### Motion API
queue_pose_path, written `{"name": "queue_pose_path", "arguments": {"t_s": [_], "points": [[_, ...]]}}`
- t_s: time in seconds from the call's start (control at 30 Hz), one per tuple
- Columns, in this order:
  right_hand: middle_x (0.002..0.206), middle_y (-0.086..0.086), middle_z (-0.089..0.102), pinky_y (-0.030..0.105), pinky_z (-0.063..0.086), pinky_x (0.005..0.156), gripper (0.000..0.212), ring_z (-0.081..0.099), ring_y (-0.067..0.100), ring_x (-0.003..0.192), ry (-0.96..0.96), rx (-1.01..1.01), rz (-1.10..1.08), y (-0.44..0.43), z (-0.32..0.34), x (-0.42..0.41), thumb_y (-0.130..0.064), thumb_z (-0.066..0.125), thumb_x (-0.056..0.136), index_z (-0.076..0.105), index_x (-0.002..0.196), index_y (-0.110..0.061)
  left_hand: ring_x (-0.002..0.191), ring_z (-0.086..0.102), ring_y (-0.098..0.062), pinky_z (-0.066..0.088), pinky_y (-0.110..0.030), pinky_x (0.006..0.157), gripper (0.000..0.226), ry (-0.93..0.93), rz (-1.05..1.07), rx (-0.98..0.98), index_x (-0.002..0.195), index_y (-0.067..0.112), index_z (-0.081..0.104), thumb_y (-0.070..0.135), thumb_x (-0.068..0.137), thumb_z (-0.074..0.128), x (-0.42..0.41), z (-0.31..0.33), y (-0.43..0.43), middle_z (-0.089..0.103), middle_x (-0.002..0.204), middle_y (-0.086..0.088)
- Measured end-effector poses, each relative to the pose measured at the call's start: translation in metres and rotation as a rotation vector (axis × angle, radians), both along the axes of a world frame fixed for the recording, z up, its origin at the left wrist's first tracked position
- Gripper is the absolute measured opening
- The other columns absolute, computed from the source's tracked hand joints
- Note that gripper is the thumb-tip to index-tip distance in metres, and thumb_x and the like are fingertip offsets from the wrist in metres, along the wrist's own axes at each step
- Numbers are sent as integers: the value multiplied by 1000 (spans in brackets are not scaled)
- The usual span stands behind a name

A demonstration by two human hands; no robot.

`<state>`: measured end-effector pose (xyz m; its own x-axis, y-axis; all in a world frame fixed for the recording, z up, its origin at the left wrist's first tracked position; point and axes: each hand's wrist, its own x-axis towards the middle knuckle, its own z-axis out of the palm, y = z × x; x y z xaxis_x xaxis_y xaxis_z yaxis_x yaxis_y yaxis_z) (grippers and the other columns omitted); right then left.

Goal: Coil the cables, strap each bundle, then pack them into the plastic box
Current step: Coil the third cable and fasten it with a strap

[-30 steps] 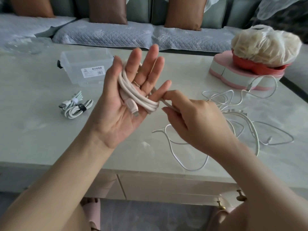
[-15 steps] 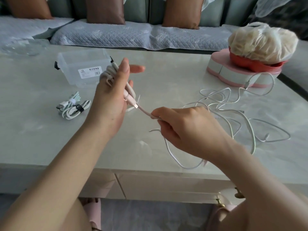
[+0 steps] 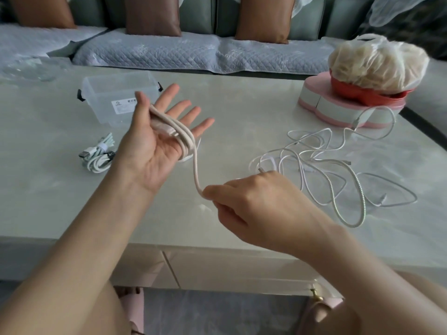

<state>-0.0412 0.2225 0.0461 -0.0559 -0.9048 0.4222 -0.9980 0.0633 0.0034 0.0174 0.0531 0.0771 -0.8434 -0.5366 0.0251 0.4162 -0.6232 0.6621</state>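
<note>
Currently in view: head camera, looking forward and down over a pale marble-look table (image 3: 242,105).
Left hand (image 3: 154,151): held above the table, palm up, fingers straight and spread; the thumb stands upright beside the coil.
Pale pink cable (image 3: 180,134): several turns are wound across the left palm and round the four fingers, at their bases. One strand leaves the coil at the little-finger side and hangs down in a curve to the right hand.
Right hand (image 3: 256,201): lower and nearer the camera, back of the hand up. Thumb and forefinger pinch the free strand of the pale pink cable; the other fingers are curled under.
Clear rectangular plastic box (image 3: 116,93): stands on the table beyond the left hand, with black side latches and a white label. Its inside cannot be made out.
Strapped bundles (image 3: 99,155): two coiled cables lie side by side on the table, left of the left wrist and in front of the clear rectangular plastic box. One is pale green with a white strap, the other white with a black strap.
Loose cables (image 3: 326,170): white and silver braided leads lie tangled on the table, beyond and to the right of the right hand.
Pink heart-shaped box (image 3: 338,112): at the far right of the table, one lead rising against its side.
Red bowl (image 3: 358,93): sits on the pink heart-shaped box, carrying a tied clear plastic bag (image 3: 377,61) of pale contents.
Grey quilted sofa (image 3: 169,52): behind the table, with brown cushions (image 3: 152,18).
</note>
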Motion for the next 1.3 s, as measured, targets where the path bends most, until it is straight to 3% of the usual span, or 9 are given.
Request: {"name": "queue_pose_path", "arguments": {"t_s": [0.13, 0.37, 0.5, 0.63, 0.77, 0.9, 1.13, 1.2, 1.3], "points": [[52, -1, 55, 29, 39, 37, 30, 48, 31, 43, -29, 1, -4, 1, -3, -5, -14, 44, 78, 70, 93, -17, 117, 46, -49, 56, -48, 74, 50, 90, -33, 141, 112, 2, 59, 41, 100, 30, 4, 2, -7, 32, 143, -32], [58, -1, 57, 25, 31, 35, 28, 47, 30, 42, 12, -90, 38, 5, 8, -4, -14, 43, 85, 70, 93, -12, 131, 43, -12, 40, -52, 102, 46, -153, 56, -354, 117, 30, 54, 47, 100, 15, -3, -9, 8, 46, 142, 5], [67, 1, 62, 31, 38, 35, 21, 55, 31, 49, 73, -216, -47, 9, 16, -12, -19, 50, 93, 69, 91, -12, 118, 55, -3, 39, -41, 105, 42, -175, 39, -712, 120, 29, 53, 41, 100, 18, -4, -13, 22, 63, 123, 11], [70, 0, 63, 27, 33, 38, 19, 55, 25, 52, 119, -326, -103, 18, 27, -21, -26, 56, 94, 70, 87, -14, 82, 71, -9, 51, -18, 70, 37, -169, -44, -901, 128, 27, 47, 39, 99, 28, -1, -14, 33, 73, 92, -10], [71, -1, 61, 28, 34, 39, 24, 53, 21, 53, 80, -347, -123, 22, 28, -25, -30, 51, 96, 70, 92, -17, 66, 71, -20, 53, -25, 74, 42, -221, -147, -976, 128, 32, 47, 43, 94, 26, 2, -15, 35, 53, 40, -3], [80, -6, 64, 31, 43, 42, 19, 58, 17, 58, -34, -354, -137, 28, 29, -31, -31, 55, 93, 69, 98, -19, 67, 67, -39, 57, -36, 75, 41, -246, -348, -1036, 122, 35, 49, 45, 93, 22, 6, -15, 39, 71, 62, -3], [86, -11, 59, 39, 49, 51, 15, 62, 14, 67, -182, -351, -92, 35, 27, -38, -29, 58, 93, 69, 97, -19, 40, 53, -16, 54, -30, 65, 71, -237, -420, -1017, 130, 21, 49, 60, 81, 16, 7, -20, 42, 69, 62, -12], [89, -3, 62, 41, 49, 52, 17, 62, 22, 70, -167, -362, -76, 37, 28, -38, -25, 54, 96, 69, 99, -18, 37, 48, -15, 49, -26, 59, 76, -216, -454, -994, 116, 26, 61, 64, 76, 10, 9, -17, 44, 65, 57, -15], [91, 1, 63, 42, 48, 52, 19, 62, 22, 76, -140, -378, -49, 40, 29, -36, -23, 53, 97, 71, 101, -16, 34, 43, -10, 44, -17, 54, 84, -254, -552, -1043, 59, 22, 69, 63, 72, -3, 11, -14, 47, 54, 42, -13]]}}
